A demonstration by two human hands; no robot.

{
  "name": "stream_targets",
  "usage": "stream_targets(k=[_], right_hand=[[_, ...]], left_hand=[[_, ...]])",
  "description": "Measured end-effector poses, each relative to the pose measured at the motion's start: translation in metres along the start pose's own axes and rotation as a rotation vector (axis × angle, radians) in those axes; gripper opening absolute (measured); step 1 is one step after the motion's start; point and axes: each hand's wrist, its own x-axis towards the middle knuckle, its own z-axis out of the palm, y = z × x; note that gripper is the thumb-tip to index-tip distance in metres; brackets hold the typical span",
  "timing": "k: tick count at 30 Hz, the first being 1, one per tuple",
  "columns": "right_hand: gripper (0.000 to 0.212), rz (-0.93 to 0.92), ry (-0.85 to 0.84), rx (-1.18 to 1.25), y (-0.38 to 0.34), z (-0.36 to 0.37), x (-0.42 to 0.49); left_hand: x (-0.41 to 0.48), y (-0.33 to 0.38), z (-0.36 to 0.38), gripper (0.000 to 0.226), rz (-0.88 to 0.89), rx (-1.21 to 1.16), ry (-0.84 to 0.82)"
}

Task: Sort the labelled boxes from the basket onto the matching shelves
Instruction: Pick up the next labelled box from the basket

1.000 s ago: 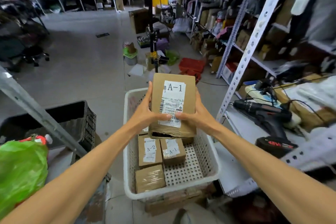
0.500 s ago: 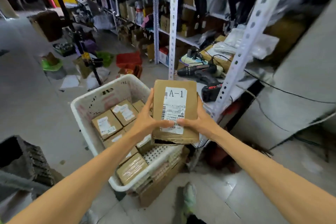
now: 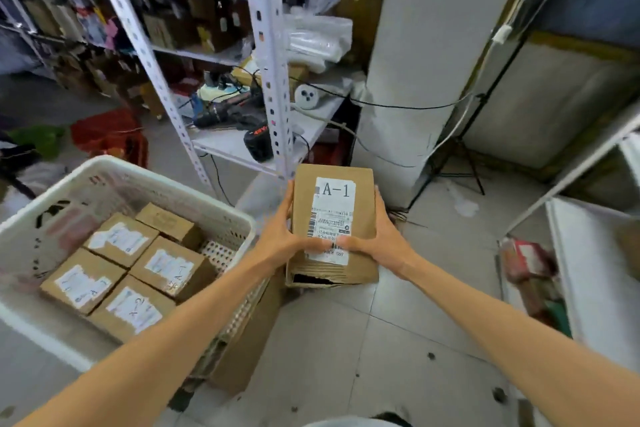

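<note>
A brown cardboard box (image 3: 332, 198) with a white label reading A-1 is held upright in front of me, over the tiled floor. My left hand (image 3: 280, 239) grips its left side and my right hand (image 3: 377, 239) grips its right side, thumbs on the label. The box's bottom flap gapes a little. At the lower left stands the white perforated basket (image 3: 131, 180), holding several smaller labelled boxes (image 3: 169, 269); one label reads A-1, another looks like A-2.
A white slotted-metal shelf unit (image 3: 266, 55) stands behind the basket, with a drill (image 3: 225, 113), cables and plastic bags on it. A white pillar (image 3: 429, 45) rises at centre right. Another white shelf (image 3: 595, 274) edges the right. Red bags lie on the floor at left.
The view has swung right: the basket has slid to the lower left and the pillar and right-hand shelf have come into sight. Both hands keep the same hold on the A-1 box.
</note>
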Motion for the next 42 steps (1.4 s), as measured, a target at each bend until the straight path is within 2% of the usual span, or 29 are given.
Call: stream_targets(k=[4,9,13,19,25,35,42], right_hand=[[0.141,0.026,0.180,-0.008,0.002,-0.079,-0.018],[0.140,-0.006,0.312,0.006,-0.003,-0.190,-0.046],[0.142,-0.045,0.455,-0.027,-0.012,-0.271,-0.070],[0.140,-0.090,0.668,-0.062,-0.028,-0.366,-0.100],[0.132,-0.094,0.870,-0.132,-0.047,-0.437,-0.107],[0.129,-0.048,1.350,-0.169,-0.075,-0.521,-0.142],[0.134,-0.006,1.516,-0.243,-0.081,-0.577,-0.173]], left_hand=[[0.047,0.047,0.058,0.133,0.074,0.043,-0.142],[0.106,0.114,0.146,0.129,0.177,0.014,-0.312],[0.149,0.168,0.218,0.135,0.221,0.008,-0.430],[0.198,0.246,0.311,0.134,0.377,-0.019,-0.649],[0.254,0.308,0.380,0.129,0.511,-0.055,-0.822],[0.310,0.419,0.508,0.126,0.734,-0.092,-1.267],[0.314,0.464,0.589,0.122,0.800,-0.130,-1.423]])
